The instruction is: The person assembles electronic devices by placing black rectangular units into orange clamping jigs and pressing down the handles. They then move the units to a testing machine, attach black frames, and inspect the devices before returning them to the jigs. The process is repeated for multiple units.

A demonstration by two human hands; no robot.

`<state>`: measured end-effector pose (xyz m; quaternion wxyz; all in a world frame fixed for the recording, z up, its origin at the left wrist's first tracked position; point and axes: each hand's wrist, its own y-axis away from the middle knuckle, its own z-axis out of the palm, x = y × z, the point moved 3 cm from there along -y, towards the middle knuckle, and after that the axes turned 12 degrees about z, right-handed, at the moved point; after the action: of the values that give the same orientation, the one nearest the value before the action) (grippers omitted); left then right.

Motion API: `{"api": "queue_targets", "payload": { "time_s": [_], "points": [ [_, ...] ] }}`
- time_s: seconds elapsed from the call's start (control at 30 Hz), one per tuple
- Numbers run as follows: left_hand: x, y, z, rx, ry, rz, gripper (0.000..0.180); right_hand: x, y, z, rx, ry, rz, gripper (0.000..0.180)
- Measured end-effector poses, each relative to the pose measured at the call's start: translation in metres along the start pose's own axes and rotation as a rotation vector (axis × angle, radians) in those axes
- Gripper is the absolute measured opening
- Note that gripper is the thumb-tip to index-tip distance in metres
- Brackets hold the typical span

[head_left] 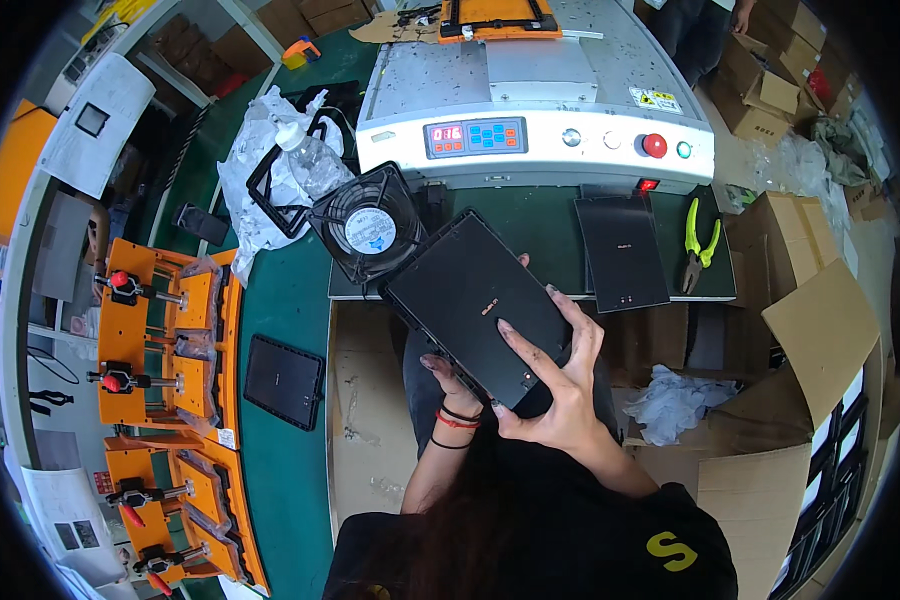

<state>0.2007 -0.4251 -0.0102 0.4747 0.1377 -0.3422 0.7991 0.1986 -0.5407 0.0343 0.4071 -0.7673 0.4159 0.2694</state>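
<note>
A flat black rectangular panel [450, 290] with a thicker rim along its left side is held tilted over my lap, at the bench's front edge. My left hand [452, 388] supports it from the lower left, most of its fingers hidden beneath. Across the panel's lower right reaches my right hand [560, 380], thumb at the bottom edge, one finger on the face and others along the right edge. Close to the panel's upper left stands a black round-bladed fan [370, 225]. Two overlapping dark panels [622, 250] lie to the right, beside yellow-green handled pliers [700, 245].
A white machine [540, 175] with a lit display and red button spans the back. Orange clamp fixtures [170, 350] line the left, near another black panel [283, 382] on the green bench [280, 470]. Open cardboard boxes [820, 330] crowd the right. A clear bottle [315, 165] sits on white plastic.
</note>
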Motion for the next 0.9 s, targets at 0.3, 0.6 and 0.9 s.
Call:
{"api": "queue_targets", "payload": {
  "time_s": [0.3,0.6,0.9],
  "points": [
    [0.002,0.003,0.005,0.075,0.302,-0.058,0.114,-0.002,-0.007,-0.01,-0.163,0.171,0.006,0.065],
    [0.034,0.044,-0.043,0.267,-0.58,-0.255,0.045,0.045,-0.024,0.019,-0.396,-0.89,0.619,0.036],
    [0.114,0.071,-0.027,0.622,-0.82,0.071,0.048,-0.011,-0.037,0.087,-0.57,-0.857,0.333,0.027]
  ]
}}
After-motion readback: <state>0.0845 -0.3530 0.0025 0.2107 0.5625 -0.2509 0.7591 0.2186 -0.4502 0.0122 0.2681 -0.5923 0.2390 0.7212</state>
